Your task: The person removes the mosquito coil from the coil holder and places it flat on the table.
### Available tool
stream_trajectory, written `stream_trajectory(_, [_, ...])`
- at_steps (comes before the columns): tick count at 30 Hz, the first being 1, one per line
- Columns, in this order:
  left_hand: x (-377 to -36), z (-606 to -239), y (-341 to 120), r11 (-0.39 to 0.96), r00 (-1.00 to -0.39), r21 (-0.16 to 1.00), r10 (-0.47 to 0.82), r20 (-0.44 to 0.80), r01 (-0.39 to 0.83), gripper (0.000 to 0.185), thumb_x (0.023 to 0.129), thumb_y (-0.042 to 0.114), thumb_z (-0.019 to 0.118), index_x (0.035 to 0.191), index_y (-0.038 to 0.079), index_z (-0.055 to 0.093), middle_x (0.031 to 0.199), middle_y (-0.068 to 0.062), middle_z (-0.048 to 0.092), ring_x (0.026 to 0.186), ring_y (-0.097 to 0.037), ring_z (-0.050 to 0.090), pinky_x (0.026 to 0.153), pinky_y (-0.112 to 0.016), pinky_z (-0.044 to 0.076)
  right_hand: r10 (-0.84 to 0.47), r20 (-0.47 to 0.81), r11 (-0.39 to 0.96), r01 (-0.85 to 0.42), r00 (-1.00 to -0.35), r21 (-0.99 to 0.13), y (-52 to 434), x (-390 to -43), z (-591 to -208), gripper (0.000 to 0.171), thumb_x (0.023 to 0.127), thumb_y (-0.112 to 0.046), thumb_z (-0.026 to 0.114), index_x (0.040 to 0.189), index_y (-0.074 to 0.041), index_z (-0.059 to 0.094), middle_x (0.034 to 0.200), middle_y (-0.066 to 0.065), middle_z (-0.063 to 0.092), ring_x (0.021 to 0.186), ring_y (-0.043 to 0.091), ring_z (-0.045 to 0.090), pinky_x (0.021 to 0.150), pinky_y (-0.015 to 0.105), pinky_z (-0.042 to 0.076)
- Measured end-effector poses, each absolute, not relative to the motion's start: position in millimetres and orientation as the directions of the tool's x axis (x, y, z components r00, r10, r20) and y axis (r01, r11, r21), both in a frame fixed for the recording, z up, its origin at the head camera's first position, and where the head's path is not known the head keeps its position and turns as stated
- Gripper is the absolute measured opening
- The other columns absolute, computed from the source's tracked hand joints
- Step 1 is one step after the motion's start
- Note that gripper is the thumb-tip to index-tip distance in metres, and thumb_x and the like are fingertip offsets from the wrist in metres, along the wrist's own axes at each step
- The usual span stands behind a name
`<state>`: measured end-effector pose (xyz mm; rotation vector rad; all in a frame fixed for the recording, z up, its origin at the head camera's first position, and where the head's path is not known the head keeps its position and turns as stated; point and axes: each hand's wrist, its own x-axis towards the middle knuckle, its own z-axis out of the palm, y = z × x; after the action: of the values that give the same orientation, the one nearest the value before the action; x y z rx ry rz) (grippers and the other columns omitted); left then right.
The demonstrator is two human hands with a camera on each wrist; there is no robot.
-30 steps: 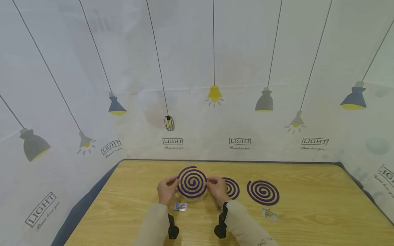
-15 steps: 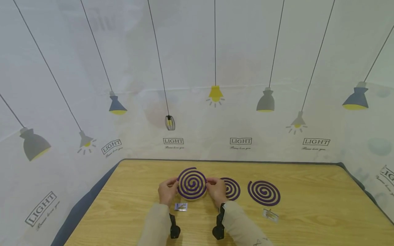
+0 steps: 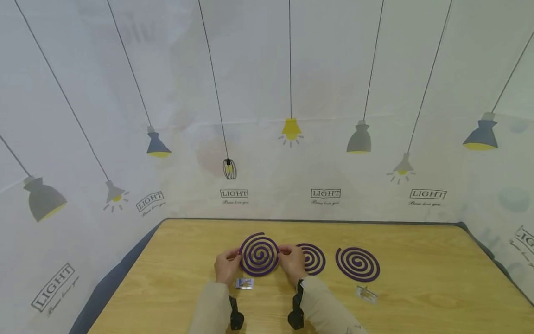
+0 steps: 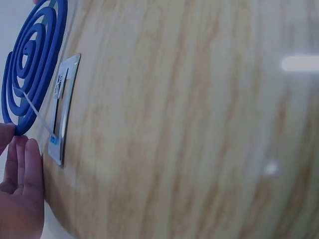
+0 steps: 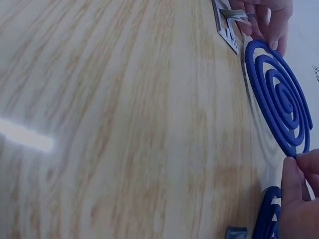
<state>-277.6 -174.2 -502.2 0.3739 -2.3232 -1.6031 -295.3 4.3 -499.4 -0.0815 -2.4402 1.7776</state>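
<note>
A purple mosquito coil [image 3: 261, 255], blue in the wrist views, is held up by its edges between both hands. My left hand [image 3: 227, 268] pinches its left rim between thumb and fingers, and my right hand [image 3: 294, 262] pinches the right rim. Close over the table, the coil [image 5: 269, 107] casts a shadow there in the right wrist view. A small flat metal coil stand [image 3: 244, 284] with a raised tongue lies just in front of it. In the left wrist view, that tongue reaches from the stand [image 4: 71, 65] up to the coil [image 4: 44, 74].
Behind my right hand lies a second coil [image 3: 317, 260], partly hidden. Farther right a third coil [image 3: 358, 264] rests flat on the wooden table [image 3: 421, 278], with another metal stand [image 3: 367, 294] in front. A small dark piece [image 5: 236, 232] shows beside the second coil.
Both hands have brought the coil slightly lower and nearer, toward the stand in front of it. Their pinch on its rims is unchanged. The other coils and stands stay put.
</note>
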Motion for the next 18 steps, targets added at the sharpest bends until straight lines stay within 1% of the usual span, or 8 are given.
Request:
stream_trajectory(6, [-276.3,-505.1,-174.6,0.350,-0.940,0.936,-0.332,0.079,-0.045,0.026,0.076,-0.005,0.058,0.101,-0.009,0.062,0.093,-0.021,0.062,0.085,-0.031,0.059,0.076,-0.038,0.050,0.094,0.066,0.346,-0.029,-0.993,-0.938,4.1,-291.7,-499.3,0.018,0.074,0.007,0.060,0.091,0.006,0.066,0.079,0.011,0.064,0.074,0.021,0.058,0.066,0.030,0.049])
stream_trajectory(11, [-276.4,-505.5,-175.2,0.356,-0.941,0.933,-0.329,0.077,-0.048,0.029,0.074,-0.009,0.055,0.103,-0.009,0.061,0.092,-0.021,0.062,0.084,-0.029,0.058,0.076,-0.038,0.049,0.069,0.081,0.353,-0.051,-0.994,-0.934,3.6,-290.0,-497.9,0.021,0.073,0.008,0.059,0.094,0.010,0.064,0.083,0.017,0.064,0.077,0.025,0.060,0.070,0.034,0.050])
stream_trajectory(13, [-276.6,-506.3,-175.7,0.363,-0.941,0.931,-0.330,0.079,-0.049,0.030,0.074,-0.009,0.055,0.103,-0.009,0.061,0.092,-0.020,0.062,0.082,-0.028,0.058,0.075,-0.038,0.049,0.065,0.095,0.354,-0.066,-0.993,-0.933,3.2,-289.9,-498.0,0.021,0.073,0.008,0.059,0.094,0.011,0.064,0.084,0.018,0.064,0.077,0.027,0.061,0.070,0.035,0.051])
stream_trajectory(18, [-276.0,-506.6,-177.7,0.361,-0.940,0.930,-0.335,0.059,-0.070,0.032,0.073,-0.007,0.056,0.105,-0.008,0.060,0.092,-0.018,0.062,0.082,-0.025,0.057,0.075,-0.037,0.048,0.048,0.114,0.353,-0.090,-0.992,-0.931,1.6,-290.3,-499.5,0.022,0.073,0.008,0.060,0.093,0.009,0.065,0.084,0.017,0.065,0.079,0.026,0.061,0.071,0.034,0.051])
